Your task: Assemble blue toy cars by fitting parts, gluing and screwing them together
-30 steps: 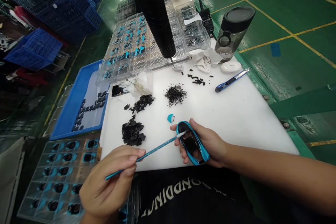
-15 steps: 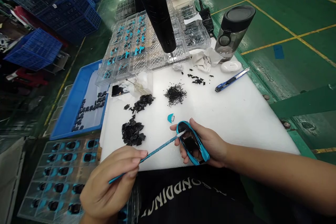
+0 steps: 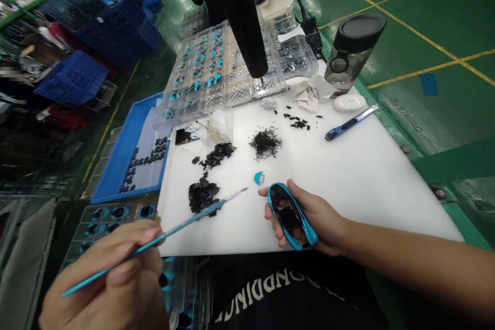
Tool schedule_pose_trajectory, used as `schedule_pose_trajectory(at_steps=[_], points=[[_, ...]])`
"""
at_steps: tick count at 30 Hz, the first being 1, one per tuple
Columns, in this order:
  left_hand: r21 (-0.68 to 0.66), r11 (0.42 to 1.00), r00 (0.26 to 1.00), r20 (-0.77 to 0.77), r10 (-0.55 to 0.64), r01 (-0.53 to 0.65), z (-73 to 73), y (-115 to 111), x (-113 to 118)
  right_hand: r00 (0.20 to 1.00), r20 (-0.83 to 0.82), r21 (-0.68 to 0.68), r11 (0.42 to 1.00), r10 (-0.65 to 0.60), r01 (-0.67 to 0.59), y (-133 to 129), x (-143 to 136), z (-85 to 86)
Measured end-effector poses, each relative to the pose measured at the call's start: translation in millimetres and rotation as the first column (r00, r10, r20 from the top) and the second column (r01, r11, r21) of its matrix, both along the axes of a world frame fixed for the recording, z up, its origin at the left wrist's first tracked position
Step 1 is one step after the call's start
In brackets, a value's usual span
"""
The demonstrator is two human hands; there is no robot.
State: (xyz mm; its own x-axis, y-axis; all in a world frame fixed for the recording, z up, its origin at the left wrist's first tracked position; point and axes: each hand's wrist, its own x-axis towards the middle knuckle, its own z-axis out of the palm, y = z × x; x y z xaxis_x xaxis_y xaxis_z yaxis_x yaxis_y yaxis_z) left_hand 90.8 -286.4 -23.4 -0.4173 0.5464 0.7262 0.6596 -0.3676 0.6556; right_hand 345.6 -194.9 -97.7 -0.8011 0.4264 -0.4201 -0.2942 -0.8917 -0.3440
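Head view, left hand (image 3: 110,276) closed, pinching blue brush (image 3: 199,214); right hand (image 3: 320,214) half-curled around blue-and-black shell (image 3: 286,211), above white board (image 3: 359,175)

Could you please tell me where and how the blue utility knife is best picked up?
Probably by the blue handle, from above, fingers across its long sides: it lies flat, with the bare blade pointing away to the right.

Large white letters (image 3: 257,290), upside down in the view, ran across the black cloth garment (image 3: 294,312); roughly "ONDDIN" could be read. Small print on the white oval case (image 3: 349,102) was illegible.
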Motion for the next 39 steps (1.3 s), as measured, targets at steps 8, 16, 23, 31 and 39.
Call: schedule_pose_trajectory(at_steps=[8, 16, 23, 31, 39], points=[[-0.116, 0.936, 0.93, 0.13, 0.345, -0.332, -9.1, 78, -89, 0.997, 0.078, 0.001, 1.0, -0.016, 0.016, -1, -3, 2.5], [-0.321, 0.941, 0.985, 0.1, 0.143, -0.104, -38.0, 130, -96, 0.997, 0.08, -0.045, 0.999, -0.011, 0.014, -4, -1, -2.1], [-0.121, 0.949, 0.931, 0.195, 0.309, -0.29, -17.9, 91, -104, 0.997, 0.08, -0.058, 0.998, -0.003, 0.007, -3, -2, -1.6], [0.03, 0.997, 0.89, 0.453, 0.052, -0.073, 4.4, 41, -54, 0.997, 0.077, 0.001, 1.0, -0.007, 0.007, -2, -3, 3.0], [-0.107, 0.957, 0.929, 0.287, -0.232, 0.271, 2.4, 16, 4, 0.999, 0.033, 0.037, 0.999, 0.021, -0.023, -1, -3, -2.1]])
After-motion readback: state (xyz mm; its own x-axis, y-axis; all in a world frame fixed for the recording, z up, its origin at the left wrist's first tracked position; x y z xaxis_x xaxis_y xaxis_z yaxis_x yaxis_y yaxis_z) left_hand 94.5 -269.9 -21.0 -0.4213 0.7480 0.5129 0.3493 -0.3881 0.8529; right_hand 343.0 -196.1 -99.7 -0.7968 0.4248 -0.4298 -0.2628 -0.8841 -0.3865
